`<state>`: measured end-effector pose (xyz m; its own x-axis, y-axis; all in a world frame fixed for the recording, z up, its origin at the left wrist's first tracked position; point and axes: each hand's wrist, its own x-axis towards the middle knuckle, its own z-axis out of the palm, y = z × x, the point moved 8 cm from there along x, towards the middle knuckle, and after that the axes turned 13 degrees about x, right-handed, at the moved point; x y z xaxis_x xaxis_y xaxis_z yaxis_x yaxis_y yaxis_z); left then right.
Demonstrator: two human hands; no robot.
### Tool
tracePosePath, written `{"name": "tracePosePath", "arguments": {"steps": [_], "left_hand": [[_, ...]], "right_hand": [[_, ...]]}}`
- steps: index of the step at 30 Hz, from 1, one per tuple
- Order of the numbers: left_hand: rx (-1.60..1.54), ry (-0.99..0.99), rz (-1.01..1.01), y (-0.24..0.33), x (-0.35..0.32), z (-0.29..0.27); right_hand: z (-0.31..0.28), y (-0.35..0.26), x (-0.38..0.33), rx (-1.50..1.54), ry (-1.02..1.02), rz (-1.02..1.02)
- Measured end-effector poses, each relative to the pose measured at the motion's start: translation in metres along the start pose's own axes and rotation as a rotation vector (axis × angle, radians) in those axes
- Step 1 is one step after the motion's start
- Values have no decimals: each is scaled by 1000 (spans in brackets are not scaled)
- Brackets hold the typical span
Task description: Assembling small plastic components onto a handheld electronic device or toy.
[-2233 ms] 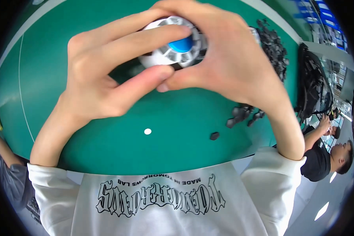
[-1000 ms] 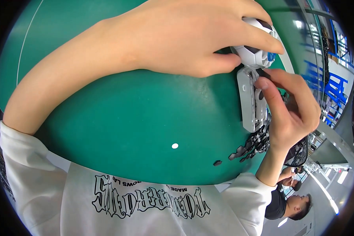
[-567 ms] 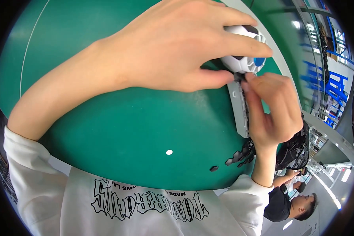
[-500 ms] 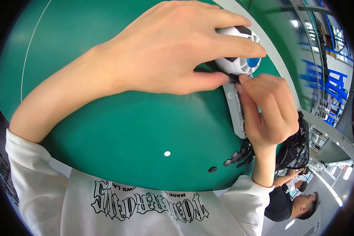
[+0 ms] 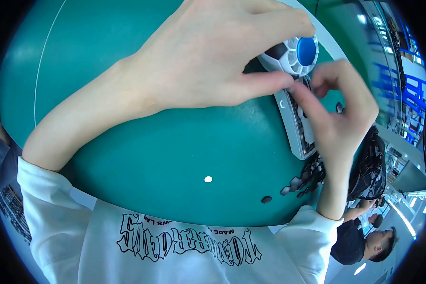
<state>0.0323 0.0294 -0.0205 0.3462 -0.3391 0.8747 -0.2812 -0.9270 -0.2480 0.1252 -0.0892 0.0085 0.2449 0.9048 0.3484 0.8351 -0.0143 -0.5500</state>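
My left hand [image 5: 222,57] reaches over a white ball with black patches [image 5: 288,59], its forefinger along the top and its thumb at the lower edge. A round blue disc [image 5: 306,51] is set in the ball's side. Just below the ball lies a long, shallow grey case [image 5: 291,128] with dark parts and small fittings inside. My right hand [image 5: 343,102] is over the far end of this case, thumb and curled forefinger apart, with nothing seen between them. The tips of both thumbs meet at the case's upper end, by the ball.
Loose black hexagonal pieces [image 5: 296,182] are scattered below the case on the green table [image 5: 175,151]. A black plastic bag [image 5: 370,165] stands at the right, near the table edge. A white dot [image 5: 208,179] marks the tabletop. Another person [image 5: 364,244] sits at the far right.
My right hand has moved up and its fingers have parted; the small black part earlier between my hands no longer shows. The left forefinger has lifted, uncovering the blue disc and more of the case.
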Motion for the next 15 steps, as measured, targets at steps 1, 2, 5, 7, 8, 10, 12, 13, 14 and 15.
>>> {"name": "tracePosePath", "arguments": {"steps": [1, 2, 5, 7, 8, 10, 12, 13, 14, 15], "left_hand": [[-93, 50, -28, -3, 0, -1], [-187, 98, -56, -7, 0, -1], [-218, 99, -40, -7, 4, 1], [-250, 87, -10, -4, 8, -3], [-305, -33, -134, -7, 14, -4], [-392, -278, -387, -14, 18, 1], [-404, -311, -368, -12, 19, 2], [-394, -332, -375, -13, 18, 4], [-384, -351, -384, -14, 17, 4], [-385, -356, -375, -15, 18, 4]], "right_hand": [[-3, 8, 2, 11, 3, 68], [-5, 16, 4, 23, 8, 136], [-5, 26, 9, 92, 22, 234], [1, 28, 12, 180, 5, 278], [-2, 28, 14, 192, 37, 288], [-1, 30, 22, 230, 21, 359], [1, 29, 29, 263, -8, 425], [3, 30, 33, 281, -32, 449], [6, 30, 36, 298, -57, 472], [8, 29, 39, 313, -85, 497]]}}
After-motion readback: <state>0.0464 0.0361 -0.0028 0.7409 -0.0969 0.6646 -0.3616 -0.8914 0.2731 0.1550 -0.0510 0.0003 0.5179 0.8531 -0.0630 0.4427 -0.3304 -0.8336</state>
